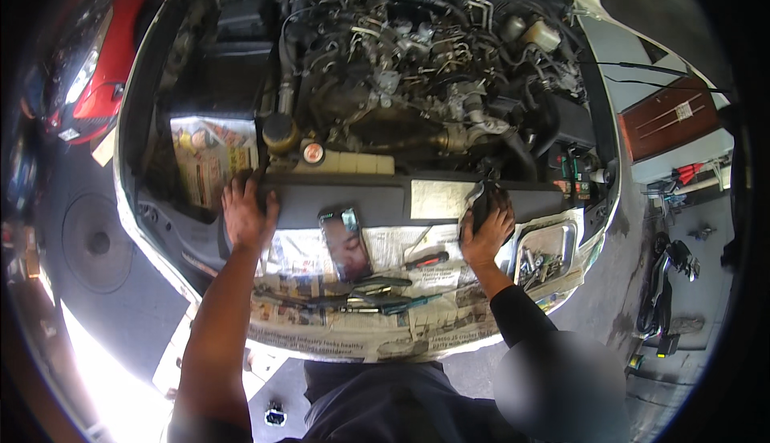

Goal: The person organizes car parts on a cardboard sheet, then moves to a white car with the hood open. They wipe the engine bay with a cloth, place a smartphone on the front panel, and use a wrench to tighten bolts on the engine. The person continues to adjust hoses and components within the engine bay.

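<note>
Head view: my right hand (488, 238) straddles a dark part (481, 208), thumb left, fingers right, grip unclear; its long axis points forward. My left hand (247, 217), spread on the panel (309, 194), lies farther off.

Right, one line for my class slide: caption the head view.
Left hand and right hand before an exposed vehicle engine, a smartphone between them, hand tools on newspaper.

Newspaper (389, 329) has headlines (465, 339) nr btm edge, blk panel (353, 196) a pale label (437, 201), cap (305, 158) a red/wht sign (314, 152).
</note>
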`<state>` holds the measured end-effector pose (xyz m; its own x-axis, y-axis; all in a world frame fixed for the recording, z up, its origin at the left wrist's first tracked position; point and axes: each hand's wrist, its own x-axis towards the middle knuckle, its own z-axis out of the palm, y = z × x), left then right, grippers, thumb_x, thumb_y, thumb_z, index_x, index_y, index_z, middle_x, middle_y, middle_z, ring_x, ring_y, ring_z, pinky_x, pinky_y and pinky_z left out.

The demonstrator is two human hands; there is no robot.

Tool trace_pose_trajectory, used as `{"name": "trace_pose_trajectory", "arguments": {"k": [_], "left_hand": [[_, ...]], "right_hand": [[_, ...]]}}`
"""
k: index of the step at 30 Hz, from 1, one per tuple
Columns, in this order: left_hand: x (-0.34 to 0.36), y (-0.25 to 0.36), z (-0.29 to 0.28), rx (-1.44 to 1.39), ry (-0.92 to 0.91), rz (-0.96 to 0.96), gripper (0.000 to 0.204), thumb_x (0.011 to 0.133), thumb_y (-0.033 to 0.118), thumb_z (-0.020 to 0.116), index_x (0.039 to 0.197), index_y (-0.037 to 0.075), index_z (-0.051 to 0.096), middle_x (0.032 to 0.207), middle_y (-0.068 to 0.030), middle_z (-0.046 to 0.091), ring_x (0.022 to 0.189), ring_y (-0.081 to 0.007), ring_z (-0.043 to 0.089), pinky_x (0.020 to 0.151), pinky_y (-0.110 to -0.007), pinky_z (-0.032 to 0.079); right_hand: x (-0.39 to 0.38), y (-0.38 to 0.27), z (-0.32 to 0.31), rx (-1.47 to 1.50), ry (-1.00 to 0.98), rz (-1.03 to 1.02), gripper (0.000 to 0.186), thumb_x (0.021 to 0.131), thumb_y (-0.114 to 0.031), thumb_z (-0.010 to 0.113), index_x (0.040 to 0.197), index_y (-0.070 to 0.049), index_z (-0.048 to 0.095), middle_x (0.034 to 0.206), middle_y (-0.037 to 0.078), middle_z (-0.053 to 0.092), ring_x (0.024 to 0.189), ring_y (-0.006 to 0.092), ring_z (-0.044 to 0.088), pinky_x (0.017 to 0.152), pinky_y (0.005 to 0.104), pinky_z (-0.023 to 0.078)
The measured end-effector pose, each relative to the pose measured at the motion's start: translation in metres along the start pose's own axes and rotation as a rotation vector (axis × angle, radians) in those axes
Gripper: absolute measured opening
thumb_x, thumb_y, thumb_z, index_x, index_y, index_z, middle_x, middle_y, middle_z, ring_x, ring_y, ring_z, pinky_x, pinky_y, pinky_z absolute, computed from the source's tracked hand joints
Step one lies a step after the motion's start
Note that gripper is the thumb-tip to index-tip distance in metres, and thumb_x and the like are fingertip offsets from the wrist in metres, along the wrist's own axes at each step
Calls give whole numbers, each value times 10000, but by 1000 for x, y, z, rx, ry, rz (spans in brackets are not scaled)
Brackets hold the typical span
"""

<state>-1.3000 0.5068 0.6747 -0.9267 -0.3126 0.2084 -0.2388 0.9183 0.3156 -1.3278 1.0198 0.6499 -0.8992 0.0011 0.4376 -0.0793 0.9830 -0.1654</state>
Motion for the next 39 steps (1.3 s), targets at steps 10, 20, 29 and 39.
{"name": "trace_pose_trajectory", "arguments": {"k": [10, 20, 29, 39], "left_hand": [[1, -3, 2, -26, 28, 54, 644, 948, 306, 686, 1574, 181, 606, 1545, -193, 578, 1439, -474, 513, 1293, -595, 329], [4, 2, -4, -43, -12, 70, 616, 969, 326, 639, 1548, 119, 597, 1546, -220, 557, 1428, -502, 504, 1285, -613, 320], [6, 2, -5, -73, -20, 93, 639, 958, 358, 622, 1554, 127, 596, 1539, -225, 563, 1436, -496, 501, 1274, -615, 320], [7, 1, -4, -50, -24, 91, 650, 976, 430, 594, 1543, 112, 606, 1532, -226, 565, 1431, -486, 505, 1261, -614, 311]], "right_hand": [[7, -12, -14, 24, -28, 30, 790, 952, -391, 685, 1592, 20, 474, 1649, 215, 473, 1592, 480, 333, 1293, 663, 201], [9, -11, -16, 38, -31, 39, 777, 935, -390, 700, 1579, -8, 490, 1635, 187, 487, 1584, 486, 343, 1278, 675, 225], [10, -9, -16, 56, -31, 38, 790, 890, -397, 694, 1552, -4, 517, 1624, 193, 502, 1581, 487, 351, 1271, 692, 232], [11, -7, -17, 95, -20, 32, 773, 904, -416, 687, 1539, -6, 523, 1603, 203, 519, 1568, 491, 366, 1260, 697, 251]]}}
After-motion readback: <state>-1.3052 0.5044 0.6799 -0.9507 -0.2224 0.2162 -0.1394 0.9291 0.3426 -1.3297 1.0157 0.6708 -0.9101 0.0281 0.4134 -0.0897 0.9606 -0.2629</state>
